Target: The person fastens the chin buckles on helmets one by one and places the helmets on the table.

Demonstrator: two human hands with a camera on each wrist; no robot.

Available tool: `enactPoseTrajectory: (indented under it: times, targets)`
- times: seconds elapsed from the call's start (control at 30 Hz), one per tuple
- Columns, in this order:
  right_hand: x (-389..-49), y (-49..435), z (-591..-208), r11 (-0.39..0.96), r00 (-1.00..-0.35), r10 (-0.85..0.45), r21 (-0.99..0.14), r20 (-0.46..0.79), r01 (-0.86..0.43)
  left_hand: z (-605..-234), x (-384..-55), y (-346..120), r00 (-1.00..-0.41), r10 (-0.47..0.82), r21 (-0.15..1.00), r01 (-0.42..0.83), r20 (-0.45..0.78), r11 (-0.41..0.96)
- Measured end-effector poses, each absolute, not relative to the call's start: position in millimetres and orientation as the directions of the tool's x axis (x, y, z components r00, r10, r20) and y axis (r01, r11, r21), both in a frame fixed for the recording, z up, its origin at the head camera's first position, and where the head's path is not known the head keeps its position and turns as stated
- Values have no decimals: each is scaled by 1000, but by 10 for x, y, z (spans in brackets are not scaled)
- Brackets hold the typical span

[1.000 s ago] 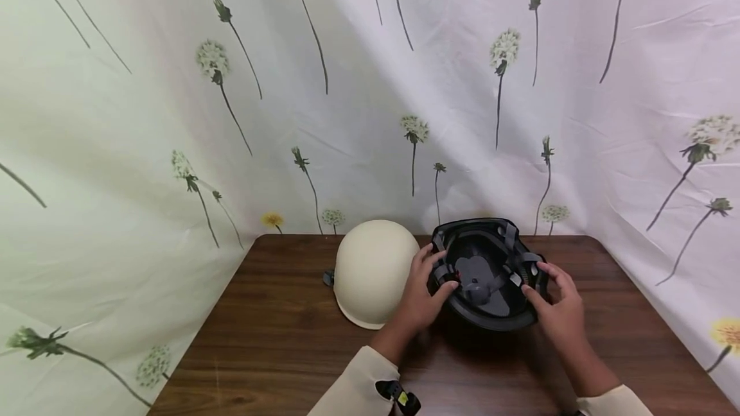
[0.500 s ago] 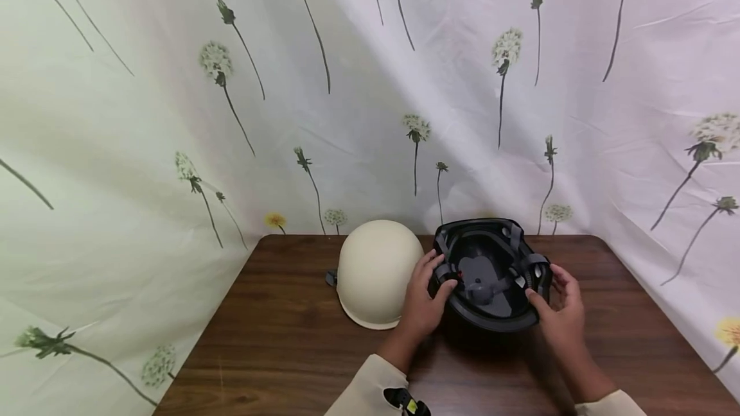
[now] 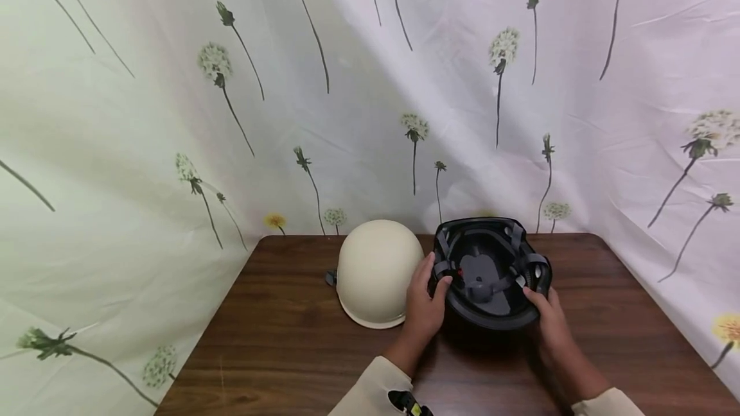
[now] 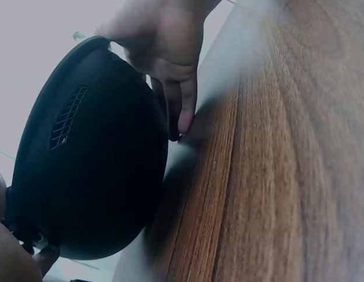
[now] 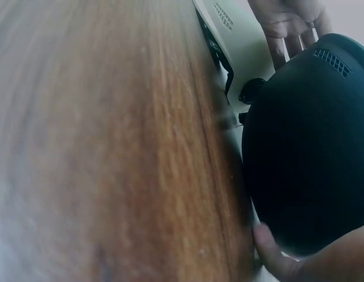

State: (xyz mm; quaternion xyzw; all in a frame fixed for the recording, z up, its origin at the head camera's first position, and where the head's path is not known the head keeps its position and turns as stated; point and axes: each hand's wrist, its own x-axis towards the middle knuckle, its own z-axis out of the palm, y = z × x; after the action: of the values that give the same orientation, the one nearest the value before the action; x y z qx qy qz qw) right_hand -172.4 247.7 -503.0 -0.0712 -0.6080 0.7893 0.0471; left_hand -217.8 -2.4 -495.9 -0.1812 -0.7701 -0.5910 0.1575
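Observation:
A black helmet point(image 3: 480, 262) sits upside down over the table, its padded inside and grey straps facing up in the head view. My left hand point(image 3: 424, 307) holds its left side, thumb at the rim and fingers along the outer shell. On the right side, my right hand point(image 3: 554, 329) grips the rim with the thumb on top; its other fingers go down under the shell. The left wrist view shows the dark shell point(image 4: 105, 158) close beside the table, with a mesh vent near its rim. Left of my left hand stands a beige helmet point(image 3: 378, 271), dome up.
The brown wooden table point(image 3: 272, 339) runs back to a pale curtain point(image 3: 370, 114) printed with dandelions. A dark buckle point(image 3: 331, 277) sticks out at the beige helmet's left side. That helmet's vented edge point(image 5: 235, 35) shows in the right wrist view.
My right hand has slid down along the black helmet's right side, its fingers passing from the outer edge to underneath. My left fingers have come lower and straighter. The helmet has barely shifted.

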Motion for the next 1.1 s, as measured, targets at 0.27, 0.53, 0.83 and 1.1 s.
enactPoseTrajectory:
  times: [0.27,0.53,0.83,1.1]
  targets:
    - [-1708,2455,-4996,-307,-997,16,-950,-75,66,-4986,-2175,-16,-904,122,874,427,409,232]
    - [-1646,2412,-4988,-349,-990,139,-934,33,-80,-5022,-2175,14,-939,157,913,337,307,229]
    - [-1627,2325,-4917,-201,-949,278,-957,150,-210,-5120,-2164,45,-958,247,918,221,143,329]
    - [-1580,2200,-4915,-42,-902,365,-964,231,-264,-5235,-2163,54,-942,332,864,199,39,463]
